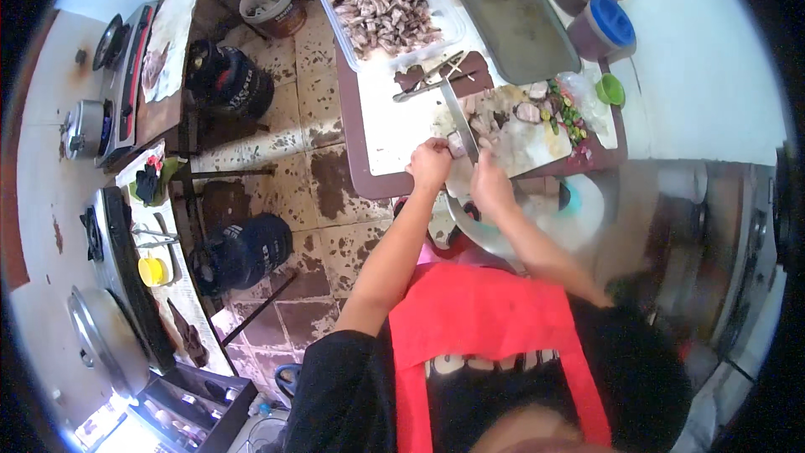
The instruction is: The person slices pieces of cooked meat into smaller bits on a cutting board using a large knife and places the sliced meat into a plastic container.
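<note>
My right hand [490,183] is closed round the handle of a kitchen knife [458,122], whose long blade points away from me over a pale cutting board [545,149]. Just left of the blade, the curled fingers of my left hand [429,163] hold a small piece of meat [455,144] against the board. To the right of the knife lie cut meat pieces [485,117], a pale round chunk [528,111] and chopped green and red vegetables [570,122]. Beyond the blade, tongs [429,82] rest on a brown patch of the table.
A clear plastic tub [457,27] full of chopped meat stands at the table's far left, beside a dark tray [537,42]. Lidded containers [608,27] and a green cup [610,90] line the right wall. Stoves, pots and gas cylinders [243,84] stand to my left.
</note>
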Action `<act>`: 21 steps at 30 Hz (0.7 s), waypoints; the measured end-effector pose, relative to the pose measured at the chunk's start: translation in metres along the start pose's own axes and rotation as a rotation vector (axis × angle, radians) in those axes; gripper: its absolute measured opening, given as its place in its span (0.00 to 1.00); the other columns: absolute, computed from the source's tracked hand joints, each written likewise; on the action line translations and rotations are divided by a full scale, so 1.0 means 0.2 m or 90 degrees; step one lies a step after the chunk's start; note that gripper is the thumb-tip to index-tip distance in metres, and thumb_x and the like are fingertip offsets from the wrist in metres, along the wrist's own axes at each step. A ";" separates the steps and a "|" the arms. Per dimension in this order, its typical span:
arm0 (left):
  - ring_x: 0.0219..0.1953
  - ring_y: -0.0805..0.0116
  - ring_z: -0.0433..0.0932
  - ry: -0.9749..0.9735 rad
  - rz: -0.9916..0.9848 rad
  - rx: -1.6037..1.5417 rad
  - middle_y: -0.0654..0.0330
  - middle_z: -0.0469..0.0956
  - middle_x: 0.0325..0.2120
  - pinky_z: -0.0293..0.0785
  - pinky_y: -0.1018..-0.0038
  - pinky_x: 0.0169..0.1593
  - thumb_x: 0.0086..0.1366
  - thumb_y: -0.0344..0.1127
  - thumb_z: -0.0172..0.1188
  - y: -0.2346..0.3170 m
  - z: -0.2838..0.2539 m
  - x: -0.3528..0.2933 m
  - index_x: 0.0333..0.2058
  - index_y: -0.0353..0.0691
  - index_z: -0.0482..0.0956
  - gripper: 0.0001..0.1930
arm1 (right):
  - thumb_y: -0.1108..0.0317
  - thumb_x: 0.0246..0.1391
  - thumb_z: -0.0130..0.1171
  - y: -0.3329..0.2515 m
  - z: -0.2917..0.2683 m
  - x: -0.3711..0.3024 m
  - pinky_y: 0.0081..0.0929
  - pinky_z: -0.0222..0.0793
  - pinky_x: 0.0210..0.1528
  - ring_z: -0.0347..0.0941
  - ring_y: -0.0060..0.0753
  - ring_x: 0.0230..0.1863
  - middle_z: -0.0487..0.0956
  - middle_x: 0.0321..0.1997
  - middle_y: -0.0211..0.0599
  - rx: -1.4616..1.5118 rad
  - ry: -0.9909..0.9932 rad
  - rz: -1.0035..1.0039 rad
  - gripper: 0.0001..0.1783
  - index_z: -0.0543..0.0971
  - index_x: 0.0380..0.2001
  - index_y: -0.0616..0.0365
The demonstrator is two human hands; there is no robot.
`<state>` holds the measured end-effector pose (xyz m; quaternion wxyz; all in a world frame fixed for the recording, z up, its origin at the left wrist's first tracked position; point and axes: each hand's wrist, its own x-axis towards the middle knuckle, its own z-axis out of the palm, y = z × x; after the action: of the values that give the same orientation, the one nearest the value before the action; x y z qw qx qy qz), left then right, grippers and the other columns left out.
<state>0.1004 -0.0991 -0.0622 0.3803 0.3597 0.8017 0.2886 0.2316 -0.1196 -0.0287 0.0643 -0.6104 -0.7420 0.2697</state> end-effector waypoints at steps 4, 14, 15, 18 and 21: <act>0.37 0.59 0.77 -0.066 0.020 0.010 0.58 0.80 0.30 0.68 0.65 0.43 0.50 0.32 0.50 0.01 -0.03 0.01 0.33 0.47 0.81 0.13 | 0.72 0.48 0.43 -0.01 0.00 0.05 0.52 0.67 0.32 0.72 0.62 0.28 0.74 0.22 0.60 -0.065 -0.065 0.036 0.18 0.58 0.44 0.66; 0.37 0.58 0.77 -0.216 0.051 -0.077 0.46 0.77 0.34 0.72 0.69 0.40 0.52 0.22 0.44 -0.05 -0.06 0.09 0.52 0.33 0.61 0.24 | 0.71 0.49 0.41 -0.08 0.02 0.00 0.51 0.67 0.34 0.73 0.61 0.30 0.75 0.26 0.61 -0.086 -0.044 0.109 0.25 0.57 0.53 0.67; 0.37 0.58 0.77 -0.218 0.052 -0.075 0.46 0.77 0.34 0.72 0.69 0.40 0.52 0.22 0.44 -0.07 -0.06 0.10 0.52 0.33 0.61 0.24 | 0.71 0.49 0.41 -0.14 -0.03 -0.02 0.51 0.67 0.35 0.73 0.62 0.31 0.75 0.27 0.61 -0.061 -0.036 0.115 0.25 0.57 0.53 0.66; 0.37 0.61 0.76 -0.283 -0.014 -0.145 0.46 0.76 0.37 0.73 0.71 0.38 0.52 0.21 0.43 -0.10 -0.05 0.12 0.53 0.32 0.59 0.25 | 0.71 0.50 0.41 -0.13 0.01 0.02 0.52 0.67 0.35 0.72 0.62 0.31 0.75 0.28 0.60 -0.050 -0.037 0.126 0.25 0.57 0.53 0.64; 0.39 0.62 0.74 -0.234 0.028 -0.215 0.43 0.70 0.46 0.71 0.74 0.39 0.50 0.20 0.42 -0.13 -0.07 0.09 0.54 0.31 0.58 0.28 | 0.71 0.49 0.41 -0.09 0.03 0.01 0.52 0.67 0.35 0.72 0.63 0.31 0.75 0.27 0.59 -0.051 -0.040 0.151 0.25 0.56 0.52 0.63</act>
<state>0.0706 -0.1017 -0.0809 0.5680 0.3550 0.6515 0.3562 0.2136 -0.1215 -0.0256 -0.0158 -0.6870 -0.6764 0.2649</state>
